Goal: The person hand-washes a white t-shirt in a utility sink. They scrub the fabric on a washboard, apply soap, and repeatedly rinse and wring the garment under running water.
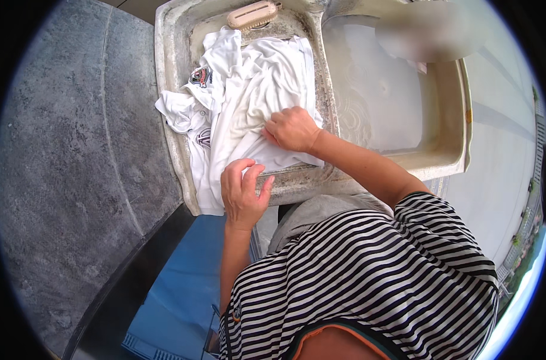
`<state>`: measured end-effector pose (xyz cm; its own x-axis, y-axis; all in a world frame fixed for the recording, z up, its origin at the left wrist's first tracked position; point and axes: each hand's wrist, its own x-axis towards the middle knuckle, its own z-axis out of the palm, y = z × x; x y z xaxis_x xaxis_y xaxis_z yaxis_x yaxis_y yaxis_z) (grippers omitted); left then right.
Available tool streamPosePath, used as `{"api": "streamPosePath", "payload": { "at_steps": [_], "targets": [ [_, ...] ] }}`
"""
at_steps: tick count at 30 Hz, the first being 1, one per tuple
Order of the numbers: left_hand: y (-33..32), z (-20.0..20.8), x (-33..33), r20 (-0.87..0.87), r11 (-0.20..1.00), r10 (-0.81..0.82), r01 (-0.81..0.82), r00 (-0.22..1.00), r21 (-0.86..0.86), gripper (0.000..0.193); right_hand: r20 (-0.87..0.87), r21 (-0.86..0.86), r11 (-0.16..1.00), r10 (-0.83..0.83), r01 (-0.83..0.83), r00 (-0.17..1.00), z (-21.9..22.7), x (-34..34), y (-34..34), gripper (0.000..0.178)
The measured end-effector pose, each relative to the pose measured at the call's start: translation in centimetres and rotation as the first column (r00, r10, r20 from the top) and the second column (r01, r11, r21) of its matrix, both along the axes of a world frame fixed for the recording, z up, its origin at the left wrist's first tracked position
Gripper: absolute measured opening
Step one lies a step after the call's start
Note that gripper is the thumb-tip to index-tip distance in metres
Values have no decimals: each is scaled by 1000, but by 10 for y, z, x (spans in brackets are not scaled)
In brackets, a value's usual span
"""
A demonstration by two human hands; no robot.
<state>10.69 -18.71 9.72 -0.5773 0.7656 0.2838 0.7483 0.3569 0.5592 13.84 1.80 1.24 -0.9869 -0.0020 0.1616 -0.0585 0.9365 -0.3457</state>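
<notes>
A wet white shirt (258,78) with dark printed emblems and a buttoned placket lies spread over the ribbed left side of a stone-like double sink (328,78). Part of it hangs over the near rim. My right hand (292,128) is closed at the middle of the shirt, its curled fingertips pressed into the cloth. Nearer to me, my left hand (246,189) hovers at the shirt's lower edge by the rim. Its fingers are bent and apart, with no cloth visible between them.
A pinkish scrubbing brush (253,15) rests at the far end of the washboard side. Cloudy water (375,84) fills the right basin, and a blurred patch hides its far corner. Left of the sink runs a grey counter (69,132); a blue panel (180,288) is below.
</notes>
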Motion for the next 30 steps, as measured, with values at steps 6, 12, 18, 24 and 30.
{"api": "streamPosePath", "payload": {
  "at_steps": [6, 12, 18, 24, 30],
  "targets": [
    [-3, -56, -1, 51, 985, 35, -26, 998, -172, 41, -247, 135, 991, 40, -7, 968, -14, -38, 68, 32],
    [-4, -49, -10, 30, 982, 78, -72, 997, -177, 40, -103, 153, 954, -243, 257, 964, -14, -73, 59, 33],
    [-3, -53, -18, 85, 978, 56, -38, 995, -204, 39, -101, 7, 986, 167, -167, 981, 2, 30, -14, 34],
    [8, -46, -3, 238, 976, 108, -58, 965, -210, 28, 67, 235, 901, -389, 365, 919, 2, -17, 121, 41],
    [-30, -27, 25, 362, 970, -87, 161, 928, -181, 12, -224, -62, 995, 65, -81, 972, 11, 0, -19, 31]
  ]
}}
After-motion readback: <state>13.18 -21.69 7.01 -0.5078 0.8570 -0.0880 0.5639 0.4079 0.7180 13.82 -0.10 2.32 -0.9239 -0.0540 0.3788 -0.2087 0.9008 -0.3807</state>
